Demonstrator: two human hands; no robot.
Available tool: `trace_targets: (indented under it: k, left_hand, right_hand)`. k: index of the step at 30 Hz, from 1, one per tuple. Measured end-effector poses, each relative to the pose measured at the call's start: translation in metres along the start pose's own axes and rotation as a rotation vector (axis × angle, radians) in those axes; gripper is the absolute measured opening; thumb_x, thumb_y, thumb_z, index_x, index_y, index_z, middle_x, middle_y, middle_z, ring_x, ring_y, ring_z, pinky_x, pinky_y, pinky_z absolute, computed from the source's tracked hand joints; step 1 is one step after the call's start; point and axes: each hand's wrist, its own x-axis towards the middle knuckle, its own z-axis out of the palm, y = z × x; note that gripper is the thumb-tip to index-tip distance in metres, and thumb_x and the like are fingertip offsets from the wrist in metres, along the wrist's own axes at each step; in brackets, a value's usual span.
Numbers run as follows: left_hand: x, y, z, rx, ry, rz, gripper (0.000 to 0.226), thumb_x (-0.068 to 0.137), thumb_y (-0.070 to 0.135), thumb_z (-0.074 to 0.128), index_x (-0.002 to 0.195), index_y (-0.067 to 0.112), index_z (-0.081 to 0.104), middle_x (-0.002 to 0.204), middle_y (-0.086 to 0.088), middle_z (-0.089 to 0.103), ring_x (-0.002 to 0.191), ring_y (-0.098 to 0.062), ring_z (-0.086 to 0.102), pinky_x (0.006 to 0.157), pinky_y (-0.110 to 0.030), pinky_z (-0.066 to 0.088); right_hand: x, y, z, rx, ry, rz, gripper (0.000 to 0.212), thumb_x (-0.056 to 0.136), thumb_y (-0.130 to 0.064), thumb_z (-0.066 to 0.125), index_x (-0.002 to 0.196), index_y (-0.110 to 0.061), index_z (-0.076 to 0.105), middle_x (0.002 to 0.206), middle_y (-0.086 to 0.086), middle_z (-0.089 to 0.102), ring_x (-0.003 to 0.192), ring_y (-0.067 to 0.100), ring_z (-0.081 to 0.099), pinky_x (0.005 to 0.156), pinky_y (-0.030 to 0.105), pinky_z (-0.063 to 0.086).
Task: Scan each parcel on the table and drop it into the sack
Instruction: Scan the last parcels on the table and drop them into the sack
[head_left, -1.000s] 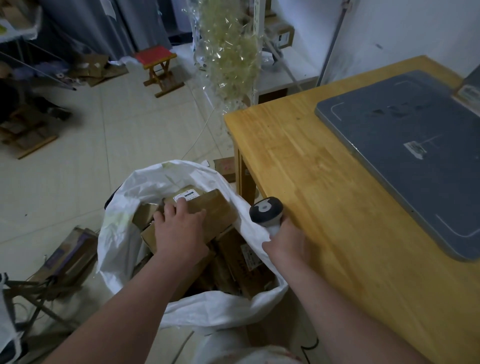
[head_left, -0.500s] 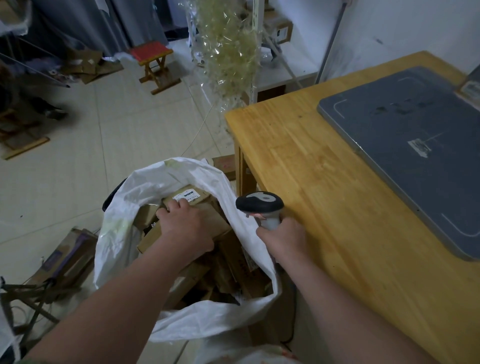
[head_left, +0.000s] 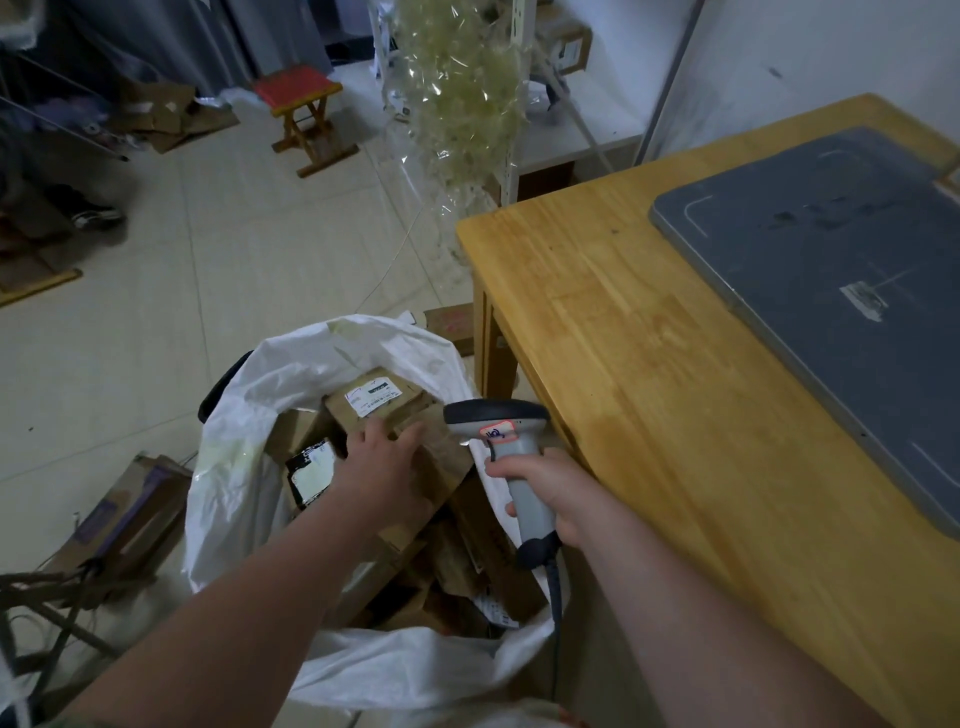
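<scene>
A white sack (head_left: 363, 670) stands open on the floor beside the wooden table (head_left: 649, 395), filled with several brown cardboard parcels. My left hand (head_left: 384, 467) hovers inside the sack mouth with fingers spread, just over a brown parcel (head_left: 441, 457); it holds nothing. Behind it lies a labelled parcel (head_left: 374, 397). My right hand (head_left: 550, 493) grips the handle of a grey barcode scanner (head_left: 498, 426), whose head points left over the sack's edge.
A large grey flat pad (head_left: 831, 291) lies on the table at the right. Flattened cardboard (head_left: 119, 525) lies on the floor left of the sack. A red-topped stool (head_left: 301, 104) and a hanging bag of packing filler (head_left: 462, 88) stand further back.
My left hand has let go of the brown parcel, which now lies in the sack, and its fingers have opened. My right hand has lifted the scanner higher over the sack's edge.
</scene>
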Motion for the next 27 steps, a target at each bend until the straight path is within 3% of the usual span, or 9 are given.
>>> trace_targets:
  k: [3,5,10,13,17,23,27]
  left_hand:
    - [0.005,0.007,0.007,-0.088,-0.032,-0.052,0.114,0.072,0.052,0.074,0.149,0.04,-0.008,0.144,-0.015,0.015,0.132,-0.042,0.026,0.105,-0.048,0.038]
    - [0.01,0.012,0.009,-0.123,-0.017,-0.083,0.121,0.067,0.056,0.077,0.148,0.04,-0.011,0.142,-0.014,0.016,0.132,-0.04,0.028,0.103,-0.049,0.039]
    - [0.023,0.019,0.008,-0.148,0.038,-0.076,0.107,0.061,0.052,0.078,0.143,0.035,0.011,0.131,-0.011,0.026,0.122,-0.034,0.038,0.091,-0.046,0.048]
    - [0.039,0.016,-0.008,-0.028,-0.052,-0.002,0.109,0.058,0.053,0.079,0.143,0.033,0.014,0.136,-0.013,0.028,0.122,-0.035,0.041,0.091,-0.045,0.049]
    - [0.064,0.007,-0.024,-0.065,-0.175,0.097,0.108,0.059,0.048,0.082,0.145,0.031,0.019,0.131,-0.01,0.032,0.114,-0.03,0.047,0.088,-0.039,0.051]
    - [0.073,0.031,-0.001,-0.145,0.114,0.043,0.099,0.064,0.049,0.079,0.143,0.035,0.021,0.134,-0.012,0.031,0.119,-0.033,0.043,0.09,-0.044,0.05]
    - [0.07,0.035,0.031,-0.175,0.108,0.033,0.099,0.068,0.041,0.081,0.145,0.035,0.019,0.145,-0.011,0.019,0.133,-0.035,0.031,0.107,-0.048,0.038]
  right_hand:
    - [0.003,-0.004,-0.001,-0.031,0.015,0.008,0.039,0.082,-0.016,0.072,0.117,-0.009,0.055,0.097,0.009,0.057,0.079,0.022,0.06,0.063,0.028,0.049]
    - [0.003,-0.005,-0.004,-0.017,0.037,0.003,0.034,0.083,-0.014,0.072,0.112,-0.009,0.056,0.093,0.008,0.057,0.074,0.02,0.059,0.062,0.029,0.048]
    - [-0.001,-0.019,-0.014,0.081,0.108,-0.13,0.027,0.081,-0.015,0.073,0.105,-0.013,0.06,0.091,0.007,0.061,0.07,0.017,0.057,0.062,0.029,0.047]
    - [-0.005,-0.026,-0.025,0.114,0.112,-0.17,0.018,0.081,-0.013,0.074,0.093,-0.016,0.061,0.087,0.005,0.062,0.07,0.017,0.057,0.062,0.028,0.047]
    - [-0.006,-0.021,-0.032,0.167,0.139,-0.175,0.02,0.082,-0.013,0.073,0.095,-0.016,0.059,0.087,0.005,0.061,0.072,0.018,0.057,0.062,0.027,0.045]
    - [-0.001,-0.023,-0.038,0.178,0.152,-0.186,0.019,0.083,-0.013,0.072,0.095,-0.014,0.058,0.086,0.005,0.059,0.07,0.017,0.056,0.059,0.026,0.045]
    - [0.002,-0.026,-0.042,0.163,0.146,-0.191,0.017,0.083,-0.013,0.072,0.091,-0.017,0.058,0.085,0.004,0.06,0.07,0.017,0.056,0.059,0.026,0.044]
